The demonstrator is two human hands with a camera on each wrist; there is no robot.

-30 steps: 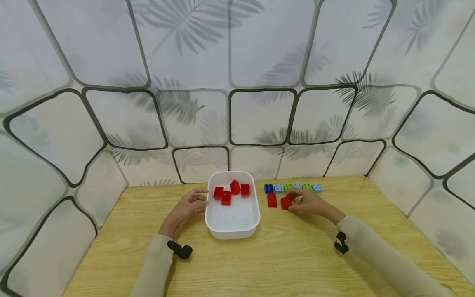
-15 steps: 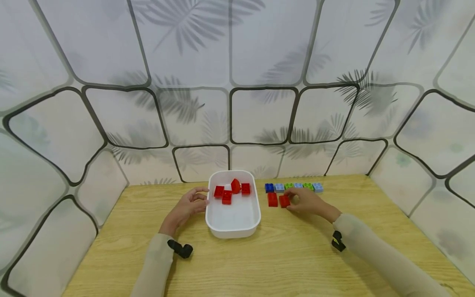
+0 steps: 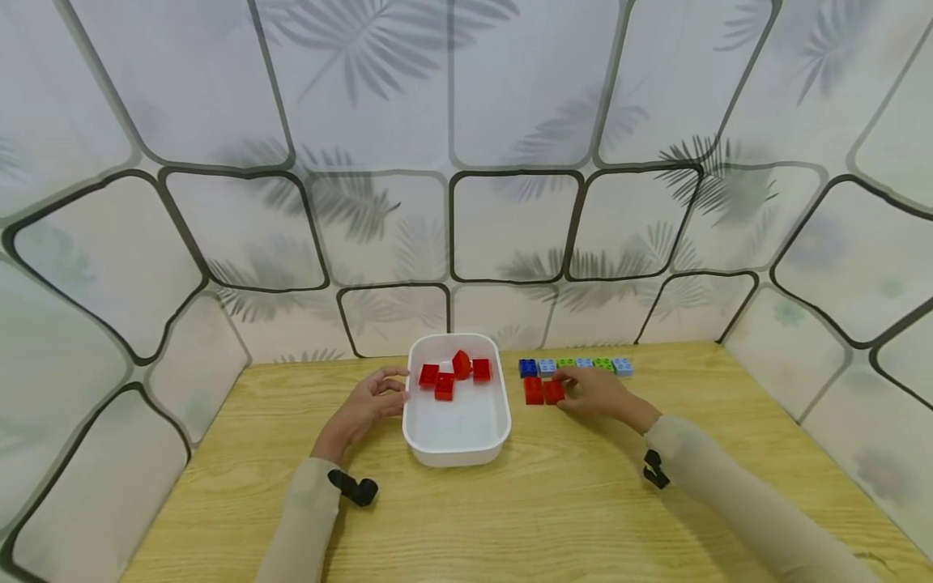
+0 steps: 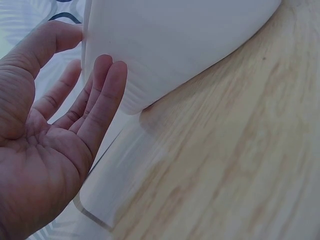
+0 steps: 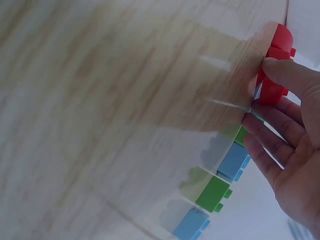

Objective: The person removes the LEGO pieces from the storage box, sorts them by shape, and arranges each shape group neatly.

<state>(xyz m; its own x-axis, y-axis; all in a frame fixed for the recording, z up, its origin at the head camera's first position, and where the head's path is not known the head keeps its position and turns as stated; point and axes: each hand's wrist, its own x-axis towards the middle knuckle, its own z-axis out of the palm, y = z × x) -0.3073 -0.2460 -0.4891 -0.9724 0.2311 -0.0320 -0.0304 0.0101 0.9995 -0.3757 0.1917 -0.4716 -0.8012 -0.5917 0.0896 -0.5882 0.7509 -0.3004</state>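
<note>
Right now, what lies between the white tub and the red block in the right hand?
Another red block, beside the held block, then bare table up to the white tub, as the head view shows.

I see the head camera set high, facing forward and down, wide enough for the table (image 3: pixel 452 526) below and patterned backdrop (image 3: pixel 517 81) above. The left wrist camera looks in close and tilted, the left hand (image 4: pixel 52 150) filling frame left; it shares with the head view the white box (image 4: pixel 165 40), cropped at top centre. The right wrist camera, likewise near and slanted, shares the red blocks (image 5: pixel 272 92), upper right.
</note>
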